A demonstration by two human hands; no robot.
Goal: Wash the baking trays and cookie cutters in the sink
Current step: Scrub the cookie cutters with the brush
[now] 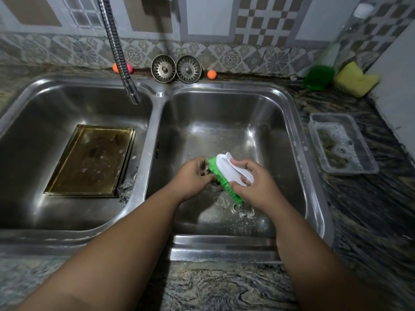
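Over the right sink basin (289, 122), my right hand (253, 182) grips a scrub brush (224, 173) with a white back and green bristles. My left hand (193, 176) pinches a small dark cookie cutter (204, 168) against the bristles; most of it is hidden by my fingers. Other metal cookie cutters (243, 211) lie on the wet floor of this basin below my hands. A golden baking tray (92, 160) lies flat in the left basin (27, 113), with another cutter (125, 187) at its near right corner.
A flexible faucet hose (119, 52) hangs over the left basin. Two sink strainers (176, 68) and small orange balls stand on the back ledge. A clear tub of soapy water (341, 144), a green scrubber (318, 77) and a yellow sponge (354, 79) sit on the right counter.
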